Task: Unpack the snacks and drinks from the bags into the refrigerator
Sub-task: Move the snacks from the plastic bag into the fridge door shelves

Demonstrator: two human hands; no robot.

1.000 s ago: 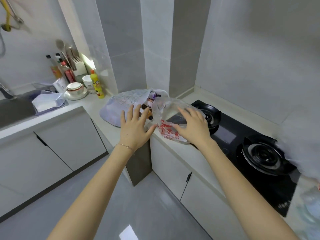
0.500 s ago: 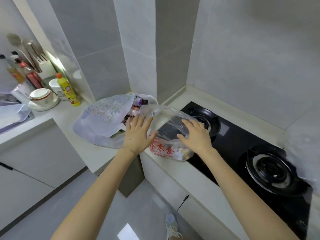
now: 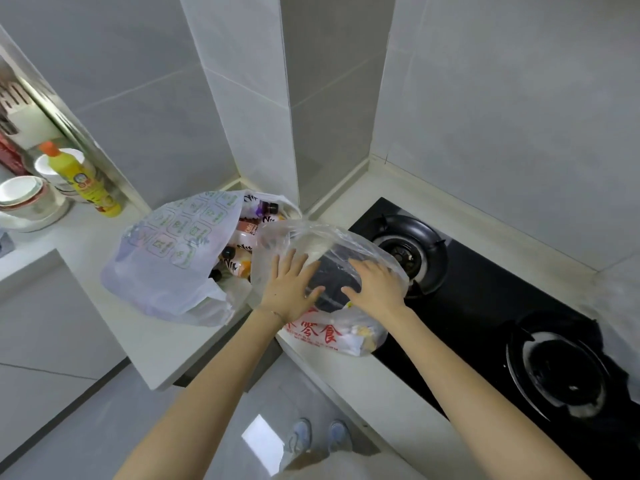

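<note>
Standing out on the clear plastic bag [image 3: 349, 244] is a line of big red print; the last two characters read "零食", the ones before them are hidden behind the left wrist, and the small red line beneath is too fine to read. That bag sits on the pale tabletop [image 3: 104, 233] at the near left corner of the black gas hob [image 3: 485, 306], its far side just reaching the hob's left burner. Inside it shows a dark flat package [image 3: 330, 284], with pale snack packets [image 3: 362, 336] bunched in the bottom corner.

Both hands lie flat on top of the bag, fingers straight and spread, gripping nothing: the left hand [image 3: 289, 289] on the side away from the hob, the right hand [image 3: 375, 287] on the hob side.

Farther left of the hob, touching the clear bag, slumps a white plastic bag [image 3: 166, 265] printed with green squares of characters, too creased to read. Its mouth gapes toward the hob, showing drink bottles [image 3: 242, 266] with dark caps; their labels are illegible.

Well left of the hob stands a yellow bottle [image 3: 86, 183] with an orange cap, its label unreadable.
</note>
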